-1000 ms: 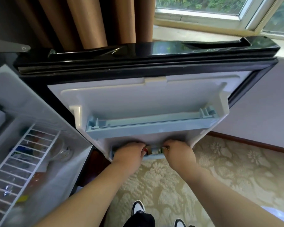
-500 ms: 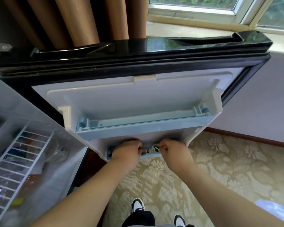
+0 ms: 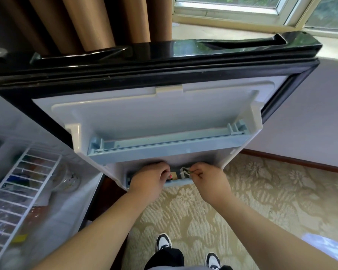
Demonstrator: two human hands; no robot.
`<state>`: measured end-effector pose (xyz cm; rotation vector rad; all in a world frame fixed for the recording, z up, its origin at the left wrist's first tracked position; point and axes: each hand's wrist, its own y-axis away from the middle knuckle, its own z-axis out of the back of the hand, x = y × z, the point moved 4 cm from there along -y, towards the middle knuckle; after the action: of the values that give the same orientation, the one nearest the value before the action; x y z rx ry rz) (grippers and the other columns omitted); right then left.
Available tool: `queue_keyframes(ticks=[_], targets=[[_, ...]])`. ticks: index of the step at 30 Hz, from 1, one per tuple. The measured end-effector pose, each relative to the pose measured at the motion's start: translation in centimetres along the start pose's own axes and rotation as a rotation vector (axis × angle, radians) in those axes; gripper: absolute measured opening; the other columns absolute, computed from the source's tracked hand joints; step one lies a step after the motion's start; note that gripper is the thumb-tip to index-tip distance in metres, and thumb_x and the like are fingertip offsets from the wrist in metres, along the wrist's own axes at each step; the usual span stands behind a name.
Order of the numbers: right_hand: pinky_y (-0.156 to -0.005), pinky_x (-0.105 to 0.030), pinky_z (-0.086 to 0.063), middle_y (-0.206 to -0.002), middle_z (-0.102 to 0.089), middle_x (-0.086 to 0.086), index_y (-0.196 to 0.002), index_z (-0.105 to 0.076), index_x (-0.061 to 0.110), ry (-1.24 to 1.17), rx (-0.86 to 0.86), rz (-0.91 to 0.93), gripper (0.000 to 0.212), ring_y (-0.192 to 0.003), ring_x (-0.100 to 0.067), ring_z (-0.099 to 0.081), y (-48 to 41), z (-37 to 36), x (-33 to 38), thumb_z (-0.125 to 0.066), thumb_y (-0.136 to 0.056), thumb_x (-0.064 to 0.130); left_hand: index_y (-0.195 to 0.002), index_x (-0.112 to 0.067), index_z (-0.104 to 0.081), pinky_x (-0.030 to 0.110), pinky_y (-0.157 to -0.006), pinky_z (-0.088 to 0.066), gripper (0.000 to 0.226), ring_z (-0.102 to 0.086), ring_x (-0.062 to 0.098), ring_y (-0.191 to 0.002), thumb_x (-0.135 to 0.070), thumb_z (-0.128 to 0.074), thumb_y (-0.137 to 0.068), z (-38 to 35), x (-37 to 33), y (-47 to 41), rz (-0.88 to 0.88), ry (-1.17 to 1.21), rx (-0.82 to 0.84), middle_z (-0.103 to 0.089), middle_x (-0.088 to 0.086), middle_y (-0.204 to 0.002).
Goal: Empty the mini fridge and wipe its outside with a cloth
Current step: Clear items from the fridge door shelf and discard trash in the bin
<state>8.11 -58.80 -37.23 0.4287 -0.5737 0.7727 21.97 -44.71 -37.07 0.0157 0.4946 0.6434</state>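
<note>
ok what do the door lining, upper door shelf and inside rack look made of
Door lining: white moulded plastic, smooth, rounded pressed ridges. Upper door shelf: pale blue plastic, seemingly slightly translucent. Rack: thin parallel bars, probably white-coated metal wire.

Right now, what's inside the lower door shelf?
A white-green packet pinched by the right hand, a tan item and a red item beside the left hand. The hands cover the rest of the lower door shelf.

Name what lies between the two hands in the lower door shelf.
Head view: between left hand and right hand lie a red item, a tan item and a crumpled white packet, pinched by the right fingers.
</note>
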Motion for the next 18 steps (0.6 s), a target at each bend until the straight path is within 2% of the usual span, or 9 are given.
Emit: queue_keyframes(ticks=[4,8,10,13,14,18], targets=[[-0.084,-0.028,-0.056,-0.097,-0.075,0.011,-0.108,-0.074,0.020,-0.069,-0.011,-0.020,0.016,-0.091,-0.010,-0.069,0.3,0.5,0.4,-0.067,-0.093,0.019,-0.102,-0.027,-0.063,0.029,-0.066,-0.049,0.014,-0.061,0.010,-0.081,-0.036,-0.053,-0.101,0.8,0.2,0.8,0.036,0.093,-0.108,-0.068,-0.011,-0.093],[-0.076,-0.017,-0.052,-0.083,-0.067,0.023,-0.102,-0.074,0.022,-0.123,-0.044,-0.026,0.011,-0.084,-0.003,-0.067,0.5,1.1,0.8,-0.069,-0.092,0.019,-0.102,-0.023,-0.067,0.031,-0.067,-0.053,0.014,-0.066,0.014,-0.083,-0.035,-0.060,-0.098,1.7,0.3,1.2,0.040,0.178,-0.209,-0.072,-0.006,-0.094],[-0.076,-0.018,-0.053,-0.080,-0.066,0.024,-0.099,-0.074,0.023,-0.143,-0.062,-0.023,0.010,-0.083,-0.002,-0.067,0.7,1.3,0.9,-0.070,-0.091,0.017,-0.101,-0.022,-0.068,0.027,-0.063,-0.051,0.014,-0.065,0.013,-0.080,-0.034,-0.062,-0.097,2.2,0.3,1.5,0.042,0.200,-0.250,-0.072,-0.006,-0.090],[-0.070,-0.009,-0.047,-0.078,-0.066,0.022,-0.097,-0.073,0.024,-0.151,-0.082,-0.015,0.009,-0.081,0.000,-0.066,0.7,1.7,1.3,-0.070,-0.091,0.018,-0.098,-0.022,-0.068,0.014,-0.057,-0.042,0.013,-0.064,0.010,-0.072,-0.033,-0.062,-0.097,2.8,0.4,2.0,0.037,0.219,-0.300,-0.070,-0.007,-0.083],[-0.069,-0.006,-0.045,-0.077,-0.066,0.023,-0.096,-0.073,0.025,-0.152,-0.085,-0.011,0.009,-0.080,0.001,-0.065,0.7,1.9,1.4,-0.071,-0.091,0.019,-0.097,-0.022,-0.068,0.014,-0.057,-0.043,0.012,-0.064,0.009,-0.070,-0.033,-0.063,-0.097,3.0,0.4,2.2,0.034,0.230,-0.318,-0.070,-0.008,-0.081],[-0.066,-0.004,-0.044,-0.077,-0.065,0.025,-0.095,-0.072,0.027,-0.176,-0.088,0.004,0.010,-0.078,0.006,-0.063,0.9,2.3,2.0,-0.070,-0.091,0.018,-0.099,-0.023,-0.069,0.030,-0.065,-0.055,0.012,-0.066,0.008,-0.075,-0.034,-0.063,-0.096,3.7,0.4,2.8,0.058,0.292,-0.363,-0.073,-0.008,-0.085]])
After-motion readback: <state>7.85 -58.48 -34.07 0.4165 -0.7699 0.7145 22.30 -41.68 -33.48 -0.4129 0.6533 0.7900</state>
